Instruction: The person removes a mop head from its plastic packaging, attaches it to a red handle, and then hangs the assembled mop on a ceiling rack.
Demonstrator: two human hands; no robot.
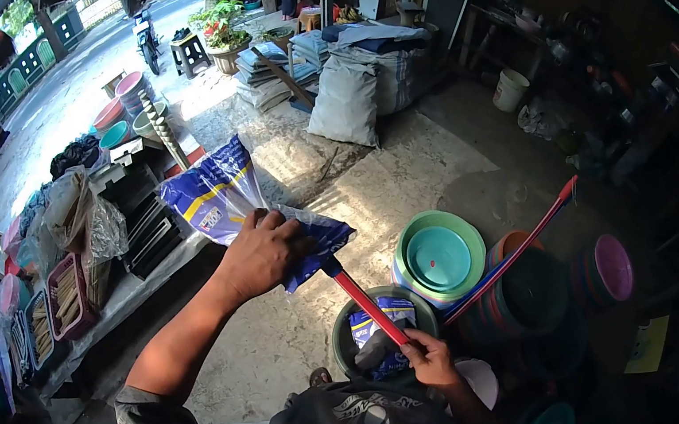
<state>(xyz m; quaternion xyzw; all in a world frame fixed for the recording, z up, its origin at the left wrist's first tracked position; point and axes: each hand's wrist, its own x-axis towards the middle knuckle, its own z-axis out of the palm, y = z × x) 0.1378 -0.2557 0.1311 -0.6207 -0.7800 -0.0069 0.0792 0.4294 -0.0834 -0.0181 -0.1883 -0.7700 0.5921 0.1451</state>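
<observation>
The long broom with a red stick (365, 299) slants up and left, its head in a blue plastic wrapper (222, 197) pressed under the left hand (264, 253), while the right hand (429, 357) pinches the stick's low end.

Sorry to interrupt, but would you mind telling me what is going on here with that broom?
A person holds a broom with both hands. The left hand grips the blue plastic wrapper that covers the broom's head, and the right hand holds the red handle. The broom is raised over a grey bucket, beside a stack of green basins. A second red-and-blue stick leans nearby.
</observation>
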